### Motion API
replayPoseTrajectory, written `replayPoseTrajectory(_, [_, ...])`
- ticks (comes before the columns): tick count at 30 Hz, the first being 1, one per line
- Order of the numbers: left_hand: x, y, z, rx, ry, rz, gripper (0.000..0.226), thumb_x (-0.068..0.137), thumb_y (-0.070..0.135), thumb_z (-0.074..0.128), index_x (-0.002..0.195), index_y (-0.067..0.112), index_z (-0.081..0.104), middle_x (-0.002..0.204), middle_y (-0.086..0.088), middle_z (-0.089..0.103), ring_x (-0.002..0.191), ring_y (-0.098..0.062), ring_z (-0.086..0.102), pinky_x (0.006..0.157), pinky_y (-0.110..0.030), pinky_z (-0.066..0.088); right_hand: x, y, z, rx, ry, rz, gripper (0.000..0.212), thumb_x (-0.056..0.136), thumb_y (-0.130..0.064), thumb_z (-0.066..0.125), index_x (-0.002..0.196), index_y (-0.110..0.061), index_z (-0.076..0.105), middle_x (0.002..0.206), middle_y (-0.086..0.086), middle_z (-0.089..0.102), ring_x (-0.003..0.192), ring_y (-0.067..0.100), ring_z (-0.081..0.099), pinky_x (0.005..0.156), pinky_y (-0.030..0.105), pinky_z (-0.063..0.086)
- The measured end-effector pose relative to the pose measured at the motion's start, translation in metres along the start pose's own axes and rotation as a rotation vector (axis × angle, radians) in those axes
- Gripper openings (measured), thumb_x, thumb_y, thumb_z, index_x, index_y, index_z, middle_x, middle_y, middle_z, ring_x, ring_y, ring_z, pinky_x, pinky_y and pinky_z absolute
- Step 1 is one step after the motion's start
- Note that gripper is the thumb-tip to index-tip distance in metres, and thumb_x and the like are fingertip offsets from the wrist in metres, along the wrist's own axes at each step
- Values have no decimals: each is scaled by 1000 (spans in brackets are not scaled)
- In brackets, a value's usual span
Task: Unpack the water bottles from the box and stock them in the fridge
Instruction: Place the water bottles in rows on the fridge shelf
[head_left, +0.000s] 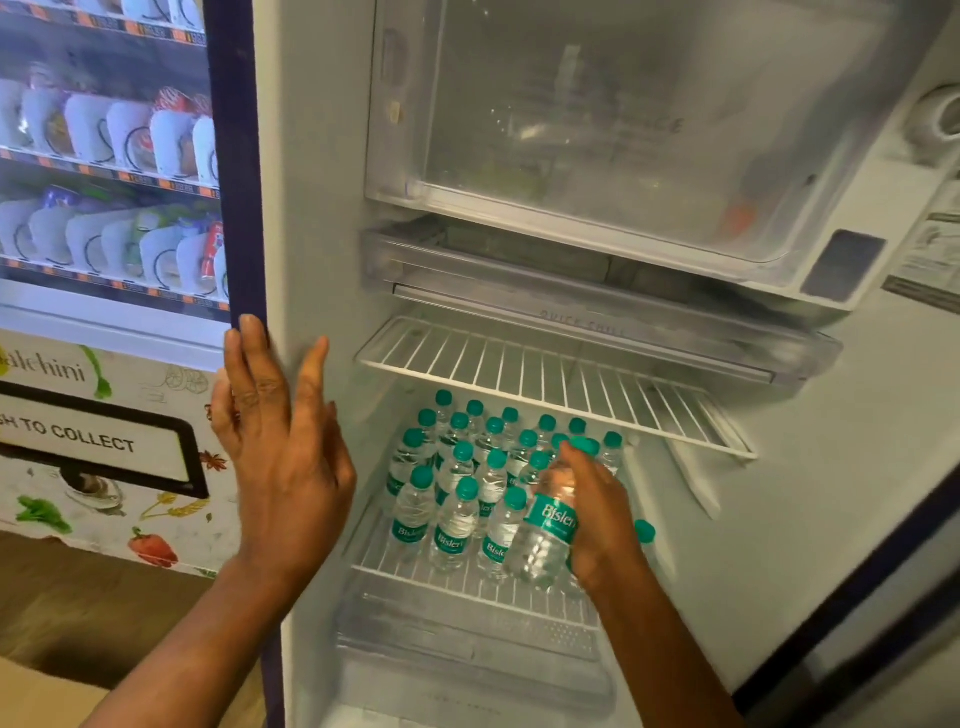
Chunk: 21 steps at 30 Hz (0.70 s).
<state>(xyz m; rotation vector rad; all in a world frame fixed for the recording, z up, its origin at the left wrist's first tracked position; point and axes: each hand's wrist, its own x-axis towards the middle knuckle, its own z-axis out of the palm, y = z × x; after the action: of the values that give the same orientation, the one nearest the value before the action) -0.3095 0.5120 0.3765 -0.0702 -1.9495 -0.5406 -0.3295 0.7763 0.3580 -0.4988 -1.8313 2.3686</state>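
Observation:
The fridge stands open. Several small clear water bottles with teal caps and teal labels stand in rows on its lower wire shelf. My right hand grips one more such bottle, tilted, at the right front of the rows, just above the shelf. Another teal cap shows behind that hand. My left hand rests with straight fingers against the fridge's left side wall edge. A corner of the cardboard box shows at the bottom left.
An empty white wire shelf sits above the bottles, under a chiller tray and the freezer compartment. A clear crisper cover lies below. A snack vending machine stands to the left. The fridge door is at right.

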Motion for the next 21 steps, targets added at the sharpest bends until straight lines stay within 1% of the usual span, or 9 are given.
replayPoseTrajectory(3, [0, -6, 8, -15, 41, 16, 58, 99, -9, 52, 155, 3, 42, 170, -18, -2, 160, -30, -6, 125, -62, 13, 23, -19, -19, 59, 142, -47, 29, 88, -30, 70, 110, -11, 63, 98, 15, 68, 73, 24, 67, 64, 34, 56])
replayPoseTrajectory(6, [0, -8, 15, -8, 72, 17, 54, 102, -7, 49, 155, 3, 42, 169, -25, 5, 160, -30, -6, 127, -60, 11, 46, -29, -32, 90, 266, -112, 14, 91, -18, 67, 102, -10, 64, 93, 14, 67, 69, 20, 64, 60, 28, 51])
replayPoseTrajectory(8, [-3, -10, 20, 2, 97, 9, 52, 103, -5, 47, 154, 3, 44, 167, -30, 10, 160, -29, -7, 127, -59, 11, 60, -34, -38, 98, 327, -145, 17, 91, -12, 67, 107, -11, 66, 94, 10, 69, 69, 17, 65, 56, 24, 49])
replayPoseTrajectory(9, [-5, -11, 22, 8, 105, 4, 53, 102, -5, 47, 155, 3, 43, 166, -32, 13, 160, -28, -7, 127, -59, 11, 67, -36, -40, 121, 350, -159, 21, 90, -11, 68, 111, -12, 66, 98, 9, 70, 75, 18, 67, 59, 26, 53])
replayPoseTrajectory(11, [-8, -15, 27, 32, 123, 9, 55, 101, -6, 49, 155, 4, 42, 164, -35, 17, 160, -28, -7, 127, -57, 13, 79, -37, -43, 160, 399, -171, 30, 88, -15, 72, 117, -14, 65, 108, 7, 70, 93, 22, 69, 80, 36, 58])
replayPoseTrajectory(13, [-9, -18, 30, 65, 145, 29, 57, 101, -6, 51, 156, 4, 42, 162, -37, 20, 160, -28, -7, 125, -59, 17, 91, -36, -46, 186, 438, -211, 20, 86, -17, 74, 105, -17, 67, 104, 3, 70, 99, 23, 68, 91, 40, 56])
replayPoseTrajectory(15, [-10, -18, 31, 84, 154, 38, 57, 100, -7, 51, 155, 5, 43, 161, -39, 22, 160, -27, -7, 123, -59, 19, 100, -34, -48, 156, 473, -286, 12, 86, -14, 75, 93, -20, 66, 93, -1, 69, 93, 21, 68, 88, 38, 56])
replayPoseTrajectory(18, [-10, -18, 32, 90, 161, 35, 54, 102, -5, 51, 155, 5, 44, 160, -39, 24, 160, -27, -7, 119, -58, 24, 108, -30, -51, 78, 511, -400, 12, 88, -11, 71, 91, -20, 64, 86, -3, 66, 79, 11, 64, 70, 21, 52])
replayPoseTrajectory(21, [-11, -19, 32, 93, 166, 37, 54, 103, -4, 51, 155, 6, 44, 159, -40, 25, 161, -27, -6, 111, -56, 29, 122, -19, -57, -52, 520, -462, 23, 89, -11, 70, 111, -9, 64, 103, 7, 66, 88, 16, 62, 78, 22, 51])
